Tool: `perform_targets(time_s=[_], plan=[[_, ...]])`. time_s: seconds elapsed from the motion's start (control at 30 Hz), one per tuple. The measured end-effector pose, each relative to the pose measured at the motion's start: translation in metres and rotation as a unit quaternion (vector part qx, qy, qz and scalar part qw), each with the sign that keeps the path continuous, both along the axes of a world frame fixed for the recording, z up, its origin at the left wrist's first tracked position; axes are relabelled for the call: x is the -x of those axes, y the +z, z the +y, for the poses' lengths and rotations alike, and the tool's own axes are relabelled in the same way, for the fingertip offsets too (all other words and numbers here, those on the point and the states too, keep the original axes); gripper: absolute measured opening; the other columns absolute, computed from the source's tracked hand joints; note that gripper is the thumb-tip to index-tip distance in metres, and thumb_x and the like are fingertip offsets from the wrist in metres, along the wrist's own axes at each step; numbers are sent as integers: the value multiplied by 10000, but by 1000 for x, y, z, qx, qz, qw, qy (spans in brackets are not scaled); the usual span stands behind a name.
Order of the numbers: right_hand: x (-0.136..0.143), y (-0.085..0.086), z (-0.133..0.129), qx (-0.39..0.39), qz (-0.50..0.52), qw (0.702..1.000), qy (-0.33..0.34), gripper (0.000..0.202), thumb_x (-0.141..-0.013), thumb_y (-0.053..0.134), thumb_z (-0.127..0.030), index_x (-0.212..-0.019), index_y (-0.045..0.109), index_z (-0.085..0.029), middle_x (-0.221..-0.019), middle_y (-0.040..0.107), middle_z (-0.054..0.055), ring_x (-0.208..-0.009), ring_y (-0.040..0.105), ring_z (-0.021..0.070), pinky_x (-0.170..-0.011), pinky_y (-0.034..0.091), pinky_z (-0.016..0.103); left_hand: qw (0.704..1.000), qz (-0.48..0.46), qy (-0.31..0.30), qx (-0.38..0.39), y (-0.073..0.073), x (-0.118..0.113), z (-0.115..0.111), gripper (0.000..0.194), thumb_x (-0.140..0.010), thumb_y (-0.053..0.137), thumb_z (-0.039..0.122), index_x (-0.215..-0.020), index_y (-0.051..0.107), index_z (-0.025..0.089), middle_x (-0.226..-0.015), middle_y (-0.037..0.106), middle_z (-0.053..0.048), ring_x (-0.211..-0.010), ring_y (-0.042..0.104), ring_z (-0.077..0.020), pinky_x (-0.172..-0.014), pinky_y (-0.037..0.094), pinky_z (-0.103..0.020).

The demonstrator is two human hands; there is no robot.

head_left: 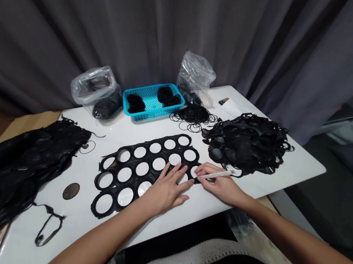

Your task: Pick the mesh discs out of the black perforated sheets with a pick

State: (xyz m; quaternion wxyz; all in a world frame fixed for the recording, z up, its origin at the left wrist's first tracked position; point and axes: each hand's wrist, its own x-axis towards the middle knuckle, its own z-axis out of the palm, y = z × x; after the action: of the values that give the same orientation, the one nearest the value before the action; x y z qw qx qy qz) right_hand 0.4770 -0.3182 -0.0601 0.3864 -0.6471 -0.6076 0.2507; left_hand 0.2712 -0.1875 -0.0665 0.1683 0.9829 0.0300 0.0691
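A thin black sheet (148,154) with rows of round holes lies flat on the white table (138,231). Across its lower right part rests my left hand (167,190), palm down with fingers spread. My right hand (218,183) pinches a slim white tool (215,175), whose tip is at the rim of a hole at the sheet's right end. Right of that hand sits a heap of black ring and disc pieces (248,145).
Behind are a blue basket (155,114) with black rings, two clear plastic bags (97,95) and a pile of thin black rings (194,116). Black sheets (27,160) cover the left. A dark disc (71,191) and a black scrap (49,228) lie nearer.
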Motion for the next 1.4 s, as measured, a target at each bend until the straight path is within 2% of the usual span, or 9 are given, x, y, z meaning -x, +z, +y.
perform_targets(time_s=[0.17, 0.3, 0.43, 0.5, 0.57, 0.73, 0.9, 1.2, 1.4], plan=[[12, -4, -6, -41, -126, 990, 40, 144, -960, 471, -161, -953, 595, -233, -1054, 664, 87, -999, 616, 235, -865, 505, 375, 1000, -1, 1, -1, -1, 0, 0, 471, -947, 621, 365, -1395, 520, 257, -1579, 355, -168, -1491, 262, -363, -1179, 211, -625], [9, -8, -3, -71, -305, 948, 62, 241, -932, 441, -82, -1048, 621, -192, -1150, 674, 151, -1074, 573, 304, -899, 457, 451, 1000, -3, 4, -8, -4, 1, -1, 492, -946, 620, 365, -1413, 507, 258, -1581, 353, -167, -1490, 265, -366, -1182, 207, -618], [-42, 8, 19, -62, -364, 923, -112, 216, -956, 418, -146, -1009, 627, -162, -1038, 692, 176, -962, 589, 314, -842, 428, 447, 1000, -12, 5, 3, -5, 3, -2, 468, -944, 620, 364, -1388, 536, 241, -1569, 372, -173, -1485, 268, -384, -1179, 204, -622], [-69, 20, 32, -66, -349, 912, -207, 205, -960, 424, -193, -968, 627, -165, -1003, 703, 170, -926, 599, 315, -833, 424, 441, 1000, -7, 2, 1, -2, 3, -3, 466, -945, 620, 372, -1383, 541, 232, -1559, 385, -182, -1483, 269, -392, -1174, 207, -628], [-84, 31, 44, -74, -297, 920, -244, 191, -949, 440, -222, -918, 625, -186, -988, 717, 148, -903, 613, 303, -831, 429, 423, 1000, -2, 4, 2, 3, 2, -3, 457, -944, 622, 401, -1365, 559, 236, -1544, 410, -180, -1475, 283, -401, -1168, 213, -633], [-61, 30, 62, -17, -73, 991, -114, 189, -931, 502, -324, -845, 640, -229, -928, 742, 56, -840, 651, 230, -795, 465, 339, 999, -10, 34, 9, 9, -10, 1, 488, -956, 600, 440, -1391, 538, 230, -1475, 507, -156, -1412, 410, -355, -1175, 237, -593], [-30, 9, 62, 52, 27, 998, 3, 179, -908, 549, -337, -816, 640, -215, -857, 722, 23, -800, 638, 191, -757, 472, 299, 998, -38, 45, -2, -8, -17, 3, 470, -978, 565, 410, -1389, 532, 185, -1466, 519, -162, -1413, 410, -333, -1171, 281, -549], [-30, 4, 60, 59, 16, 998, 26, 142, -911, 543, -282, -876, 659, -208, -895, 707, 24, -842, 632, 189, -777, 477, 300, 999, -34, 39, -12, -12, -14, 2, 496, -972, 578, 383, -1412, 507, 167, -1510, 469, -165, -1437, 375, -336, -1188, 258, -553], [-20, 3, 51, -20, -131, 988, 74, 171, -959, 486, -209, -987, 654, -221, -982, 712, 75, -935, 636, 235, -846, 473, 371, 998, -43, 43, 0, -13, -14, 2, 504, -969, 577, 385, -1426, 493, 191, -1503, 484, -143, -1446, 361, -323, -1194, 245, -551]])
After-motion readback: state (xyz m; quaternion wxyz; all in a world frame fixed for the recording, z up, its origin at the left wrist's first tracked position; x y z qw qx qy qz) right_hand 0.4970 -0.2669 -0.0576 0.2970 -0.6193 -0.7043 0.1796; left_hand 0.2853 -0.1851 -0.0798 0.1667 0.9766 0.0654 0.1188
